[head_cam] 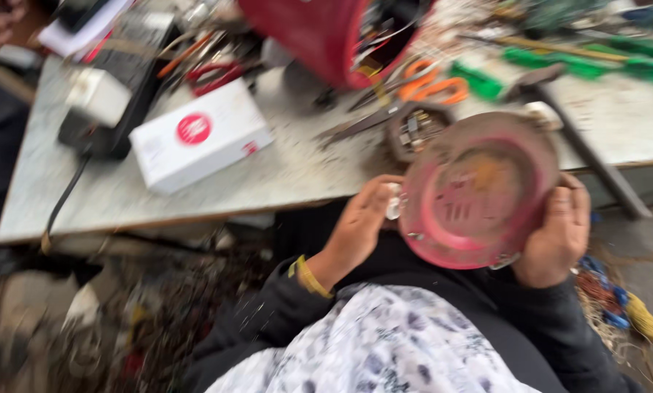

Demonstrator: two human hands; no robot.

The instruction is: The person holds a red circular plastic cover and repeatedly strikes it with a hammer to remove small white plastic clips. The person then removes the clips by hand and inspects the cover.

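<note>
Round red dished metal cover [478, 191], right of centre frame: left hand [361, 222] pinches its left rim, right hand [557, 231] wraps its right rim. White box [199, 135] upper left on grey table [283, 175].

Small repair workshop, likely electrical or appliance work. Worn, speckled grey workbench [297, 171] crowded with hand tools: orange-handled scissors [432, 86], green-handled screwdrivers [581, 65], a hammer [559, 109], red-handled pliers [214, 75]. A red bucket [319, 36] tipped on its side spills tools and wires. A white carton [199, 135] and a black device with a cable [115, 94] sit on the bench. Coloured wire scraps [618, 302] and debris litter the ground beside the bench.
</note>
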